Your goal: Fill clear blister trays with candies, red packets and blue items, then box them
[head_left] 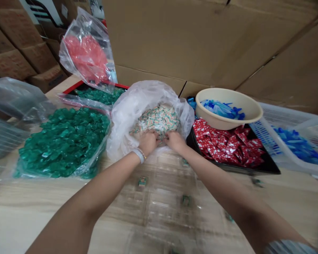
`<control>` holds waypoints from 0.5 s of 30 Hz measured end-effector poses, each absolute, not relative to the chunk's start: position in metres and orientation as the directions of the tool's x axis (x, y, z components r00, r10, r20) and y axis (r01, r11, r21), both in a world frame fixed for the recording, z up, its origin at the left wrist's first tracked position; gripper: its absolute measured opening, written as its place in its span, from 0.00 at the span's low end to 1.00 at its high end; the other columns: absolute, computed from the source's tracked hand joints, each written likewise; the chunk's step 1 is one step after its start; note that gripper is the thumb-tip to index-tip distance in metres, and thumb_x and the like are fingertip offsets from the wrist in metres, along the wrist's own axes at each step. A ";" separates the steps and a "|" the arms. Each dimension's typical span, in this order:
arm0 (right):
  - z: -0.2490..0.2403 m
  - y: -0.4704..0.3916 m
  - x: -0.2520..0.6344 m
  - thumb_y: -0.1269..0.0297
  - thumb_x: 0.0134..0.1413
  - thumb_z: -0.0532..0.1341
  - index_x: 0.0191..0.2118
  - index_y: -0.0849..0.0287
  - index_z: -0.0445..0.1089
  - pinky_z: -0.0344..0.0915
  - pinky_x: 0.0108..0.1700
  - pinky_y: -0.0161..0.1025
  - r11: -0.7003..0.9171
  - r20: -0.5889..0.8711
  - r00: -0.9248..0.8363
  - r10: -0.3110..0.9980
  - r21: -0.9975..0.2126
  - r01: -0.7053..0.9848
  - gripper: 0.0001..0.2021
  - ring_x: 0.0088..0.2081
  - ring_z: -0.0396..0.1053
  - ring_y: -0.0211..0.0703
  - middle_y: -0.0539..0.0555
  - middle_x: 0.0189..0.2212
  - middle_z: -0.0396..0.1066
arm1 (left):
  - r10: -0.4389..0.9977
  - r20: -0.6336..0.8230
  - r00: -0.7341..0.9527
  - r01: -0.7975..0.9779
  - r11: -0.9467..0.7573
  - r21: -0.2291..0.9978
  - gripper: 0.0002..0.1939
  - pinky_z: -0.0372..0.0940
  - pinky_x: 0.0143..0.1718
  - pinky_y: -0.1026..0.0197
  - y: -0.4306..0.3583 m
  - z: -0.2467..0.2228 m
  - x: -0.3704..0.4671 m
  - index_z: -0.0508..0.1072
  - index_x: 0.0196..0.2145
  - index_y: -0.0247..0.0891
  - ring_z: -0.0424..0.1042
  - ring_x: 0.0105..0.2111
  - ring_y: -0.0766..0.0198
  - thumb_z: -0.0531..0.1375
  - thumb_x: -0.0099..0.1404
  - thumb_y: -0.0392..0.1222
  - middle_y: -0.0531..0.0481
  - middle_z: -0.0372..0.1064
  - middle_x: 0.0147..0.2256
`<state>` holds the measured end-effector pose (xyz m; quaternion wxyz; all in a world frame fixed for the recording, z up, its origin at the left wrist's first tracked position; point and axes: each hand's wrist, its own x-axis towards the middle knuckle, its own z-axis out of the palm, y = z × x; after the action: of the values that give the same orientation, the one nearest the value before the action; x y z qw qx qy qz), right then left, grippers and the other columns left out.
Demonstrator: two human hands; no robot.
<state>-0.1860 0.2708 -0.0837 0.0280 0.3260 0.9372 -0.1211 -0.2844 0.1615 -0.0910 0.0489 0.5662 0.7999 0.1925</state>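
A white plastic bag (124,109) stands open at the middle of the table, holding a heap of small orange, green and white pieces (160,118). Both hands reach to the near edge of this heap. My left hand (148,141), with a band at the wrist, has bent fingers pressed in among the pieces. Close beside it, my right hand (174,141) also has its fingers curled at the heap. Whatever the fingertips pinch is hidden. Below the forearms lie clear plastic trays (164,211), blurred, with a few small green-and-orange pieces (142,181) on them.
At left lies a clear bag of green translucent pieces (63,141); behind it are a red-rimmed tray (75,86) and a bag of red pieces (87,56). At right, a beige bowl (228,121) overlaps red packets (228,146) in a black tray, beside a white basket (288,155). Cardboard (175,35) rises behind.
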 end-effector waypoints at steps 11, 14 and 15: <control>-0.089 0.273 -0.179 0.69 0.47 0.55 0.38 0.60 0.69 0.58 0.35 0.31 0.774 -0.080 -0.827 0.557 -0.311 0.552 0.11 0.35 0.67 0.39 0.54 0.34 0.71 | 0.978 0.078 -0.193 0.856 0.129 0.500 0.08 0.58 0.30 0.67 0.172 -0.091 -0.305 0.73 0.29 0.35 0.65 0.28 0.65 0.54 0.56 0.38 0.50 0.68 0.27; -0.091 0.271 -0.178 0.67 0.47 0.56 0.38 0.60 0.68 0.58 0.36 0.32 0.770 -0.053 -0.812 0.581 -0.288 0.570 0.11 0.36 0.66 0.40 0.55 0.35 0.70 | 0.974 0.104 -0.200 0.855 0.122 0.504 0.08 0.58 0.31 0.66 0.172 -0.094 -0.308 0.73 0.30 0.35 0.65 0.29 0.65 0.54 0.56 0.38 0.50 0.69 0.28; -0.092 0.271 -0.177 0.67 0.48 0.55 0.38 0.59 0.69 0.58 0.36 0.32 0.764 -0.052 -0.808 0.588 -0.292 0.575 0.10 0.36 0.66 0.40 0.55 0.35 0.70 | 0.973 0.103 -0.207 0.853 0.128 0.506 0.09 0.59 0.32 0.66 0.173 -0.094 -0.309 0.73 0.31 0.35 0.66 0.29 0.65 0.54 0.56 0.38 0.49 0.69 0.29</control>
<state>-0.1773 0.2709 -0.0918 -0.0212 0.3095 0.9390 -0.1486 -0.3088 0.1726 -0.0944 0.1272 0.6168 0.7401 0.2360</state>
